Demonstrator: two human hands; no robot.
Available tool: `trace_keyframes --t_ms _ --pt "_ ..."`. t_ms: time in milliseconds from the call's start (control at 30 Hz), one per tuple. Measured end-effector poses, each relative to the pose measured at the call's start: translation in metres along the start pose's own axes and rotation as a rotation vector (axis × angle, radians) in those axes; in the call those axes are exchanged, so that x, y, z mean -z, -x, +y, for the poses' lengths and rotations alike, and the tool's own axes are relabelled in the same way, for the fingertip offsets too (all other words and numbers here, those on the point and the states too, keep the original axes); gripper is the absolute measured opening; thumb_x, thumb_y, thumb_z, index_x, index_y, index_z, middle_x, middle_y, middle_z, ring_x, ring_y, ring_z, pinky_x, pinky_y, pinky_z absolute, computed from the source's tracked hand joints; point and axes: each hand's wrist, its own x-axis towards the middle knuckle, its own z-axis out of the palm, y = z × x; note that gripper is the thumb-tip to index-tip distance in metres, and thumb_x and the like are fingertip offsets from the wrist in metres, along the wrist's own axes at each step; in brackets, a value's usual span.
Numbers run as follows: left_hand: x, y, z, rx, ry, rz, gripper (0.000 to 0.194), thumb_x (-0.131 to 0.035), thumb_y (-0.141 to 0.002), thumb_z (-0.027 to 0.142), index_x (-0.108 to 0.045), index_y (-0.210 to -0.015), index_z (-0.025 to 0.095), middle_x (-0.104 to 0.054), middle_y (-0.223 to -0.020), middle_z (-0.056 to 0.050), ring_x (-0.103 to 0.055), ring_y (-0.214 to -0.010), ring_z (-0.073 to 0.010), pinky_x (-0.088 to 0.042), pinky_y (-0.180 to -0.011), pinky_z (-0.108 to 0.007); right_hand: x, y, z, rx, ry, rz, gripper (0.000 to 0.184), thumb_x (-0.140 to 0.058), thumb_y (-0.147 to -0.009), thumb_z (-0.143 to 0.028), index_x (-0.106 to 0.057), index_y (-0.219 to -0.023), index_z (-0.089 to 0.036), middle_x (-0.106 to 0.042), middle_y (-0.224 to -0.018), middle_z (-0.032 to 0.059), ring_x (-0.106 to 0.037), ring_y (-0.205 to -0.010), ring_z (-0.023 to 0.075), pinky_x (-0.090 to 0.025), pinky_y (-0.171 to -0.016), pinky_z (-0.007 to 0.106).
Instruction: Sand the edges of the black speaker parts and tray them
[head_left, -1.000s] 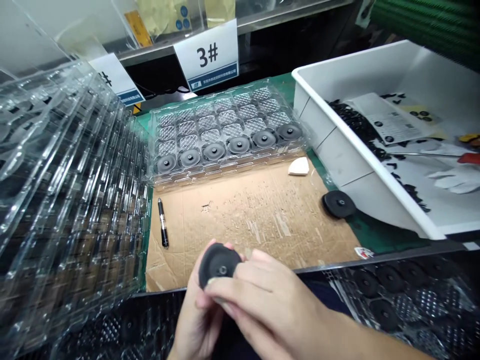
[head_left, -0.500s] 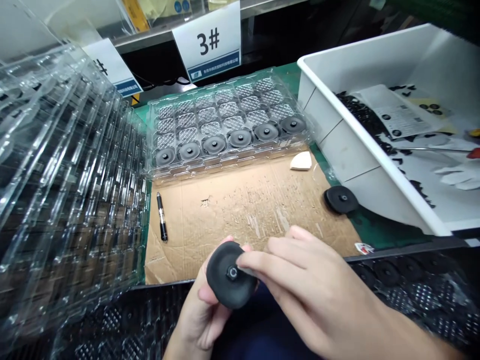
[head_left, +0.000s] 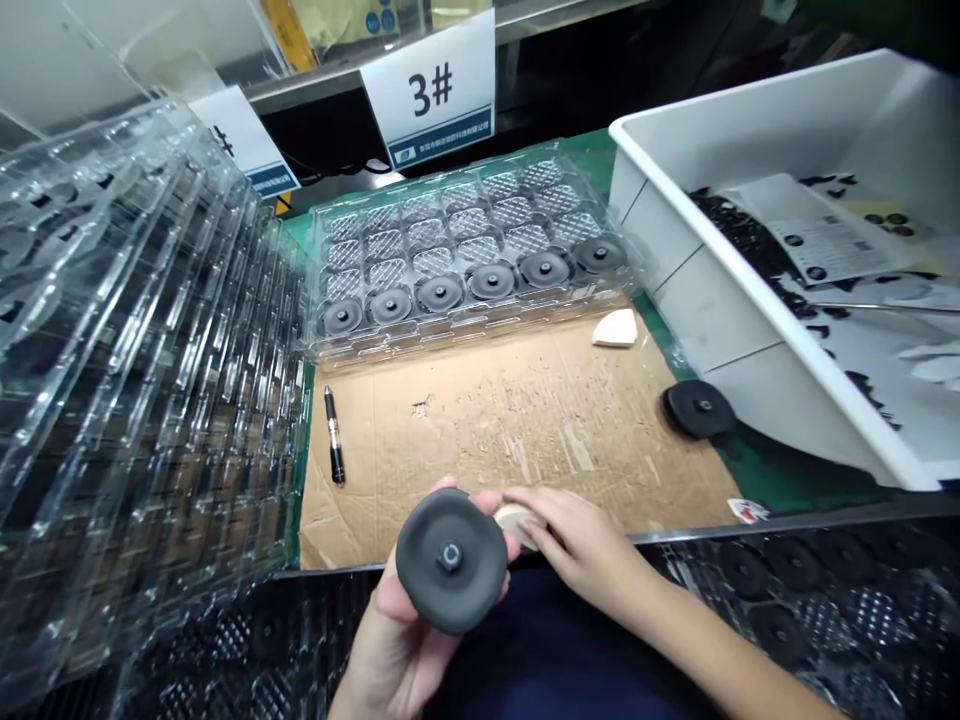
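My left hand (head_left: 397, 640) grips a round black disc (head_left: 451, 558) with a small metal hub in its middle, its face turned up toward me. My right hand (head_left: 581, 545) rests just right of the disc at the cardboard's near edge, fingers closed on a small pale round piece (head_left: 517, 522). A clear blister tray (head_left: 465, 255) lies beyond the cardboard sheet (head_left: 510, 430); its front row holds several black discs and the rows behind are empty. One loose black disc (head_left: 699, 408) lies to the right.
A tall stack of clear trays (head_left: 135, 380) fills the left side. A white bin (head_left: 757, 300) with black parts and papers stands on the right. A pen (head_left: 334, 448) and a white wedge (head_left: 616, 328) lie on the cardboard. Dark trays of discs (head_left: 795, 590) sit at the near edge.
My right hand has drawn off the disc's hub and dropped to its right side, now pinching a pale round piece. The disc in my left hand has turned more face-up.
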Motion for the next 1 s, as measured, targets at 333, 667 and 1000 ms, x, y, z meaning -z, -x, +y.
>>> trace_keyframes --t_ms 333,667,1000 --pt "-0.006 0.006 -0.013 -0.049 -0.108 0.205 0.049 -0.075 -0.056 0.043 -0.068 -0.103 0.03 -0.069 -0.112 -0.001 -0.063 -0.102 -0.0187 -0.049 -0.085 -0.019 0.05 -0.012 -0.081 0.541 -0.033 0.261 0.024 -0.046 -0.089 -0.014 -0.057 -0.111 -0.017 -0.069 -0.091 0.0023 -0.061 -0.074 0.013 -0.044 -0.068 0.026" --pt "-0.011 0.001 -0.011 -0.161 -0.282 0.268 0.062 -0.079 -0.048 0.048 -0.067 -0.106 0.029 -0.072 -0.103 0.001 -0.055 -0.113 -0.0245 -0.041 -0.096 -0.026 0.033 -0.014 -0.089 0.473 0.047 0.379 0.026 -0.045 -0.087 -0.01 -0.061 -0.108 -0.012 -0.069 -0.084 0.0053 -0.059 -0.069 0.014 -0.042 -0.062 0.028" --pt "-0.015 -0.004 -0.003 -0.284 -0.138 0.181 0.052 -0.075 -0.055 0.042 -0.066 -0.105 0.032 -0.07 -0.11 0.001 -0.064 -0.101 -0.0221 -0.049 -0.089 -0.025 0.033 0.025 -0.062 0.22 -0.374 0.16 0.02 -0.054 -0.086 -0.025 -0.065 -0.103 -0.027 -0.072 -0.08 -0.0009 -0.067 -0.067 0.0125 -0.053 -0.056 0.019"
